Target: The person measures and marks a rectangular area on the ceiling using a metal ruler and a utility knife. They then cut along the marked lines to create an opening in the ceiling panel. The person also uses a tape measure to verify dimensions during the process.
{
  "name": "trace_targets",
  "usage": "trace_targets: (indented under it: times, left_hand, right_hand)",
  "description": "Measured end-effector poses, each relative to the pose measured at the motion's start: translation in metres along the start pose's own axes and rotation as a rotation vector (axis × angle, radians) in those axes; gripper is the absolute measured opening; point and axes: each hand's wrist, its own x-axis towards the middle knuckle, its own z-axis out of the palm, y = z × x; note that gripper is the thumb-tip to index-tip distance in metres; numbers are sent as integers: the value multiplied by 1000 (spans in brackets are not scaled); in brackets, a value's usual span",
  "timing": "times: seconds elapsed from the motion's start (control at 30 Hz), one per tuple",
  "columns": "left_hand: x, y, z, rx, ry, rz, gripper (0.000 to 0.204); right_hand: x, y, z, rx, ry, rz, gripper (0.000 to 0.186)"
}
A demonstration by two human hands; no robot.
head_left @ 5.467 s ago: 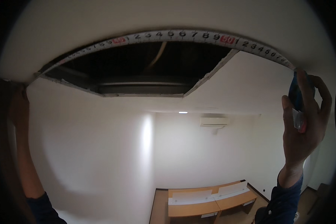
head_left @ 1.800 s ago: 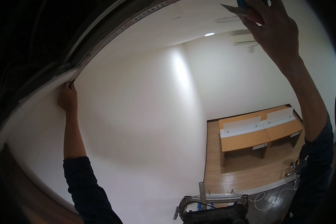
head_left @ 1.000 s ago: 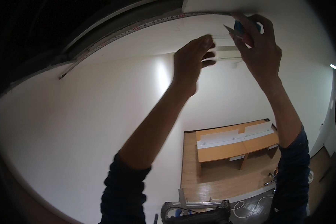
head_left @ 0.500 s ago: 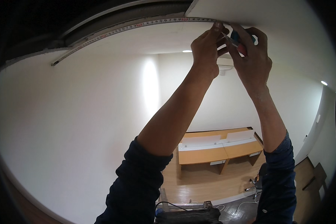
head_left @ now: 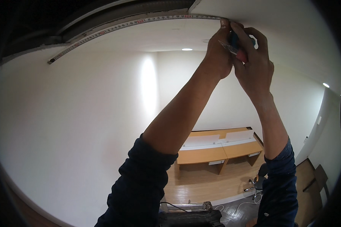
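Along the ceiling edge runs the extended blade of a tape measure (head_left: pixel 140 21), its end at the far left near the wall. My left hand (head_left: pixel 219 51) is raised to the ceiling and closed, its thumb against the blade's right end. Close beside it, my right hand (head_left: pixel 255 62) is closed round a pointed tool (head_left: pixel 241 56) with a red part and a thin, pale, blade-like tip. A teal piece (head_left: pixel 253 42) shows between the right fingers; whether it belongs to the tool or to the tape's case I cannot tell.
A dark opening with a metal channel (head_left: pixel 102 17) lies behind the tape. Below stand wooden desks (head_left: pixel 202 156) with white dividers, an office chair (head_left: pixel 258 181) and loose white cables. A black bag-like object (head_left: pixel 191 218) sits beneath my arms. A brown chair (head_left: pixel 317 178) stands at right.
My left hand has shifted right and turned, closing up to the right hand. The pointed tool's tip now lies across the left palm. The view has shifted slightly.
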Motion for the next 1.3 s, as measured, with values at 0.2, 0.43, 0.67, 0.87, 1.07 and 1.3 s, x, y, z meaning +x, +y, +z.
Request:
trace_targets:
  times: [0.2, 0.43, 0.67, 0.87, 1.07, 1.3]
  left_hand:
    - [1, 5, -9, 72, 58, -35, 41]
    - [0, 17, 6, 111, 220, -92, 39]
    - [2, 6, 23, 150, 245, -119, 39]
    - [-1, 14, -5, 194, 277, -55, 39]
    - [13, 6, -42, -80, 284, 14, 38]
    - [24, -14, -51, -52, 252, 66, 35]
  right_hand:
    - [-24, 9, 1, 400, 236, 46, 43]
    - [-106, 24, 92, 553, 106, 553, 11]
    - [-51, -27, 121, 680, -39, 403, 14]
    - [-10, -63, 140, 794, 3, 420, 14]
    - [-1, -77, 143, 832, 15, 424, 14]
    - [1, -64, 137, 789, 23, 437, 15]
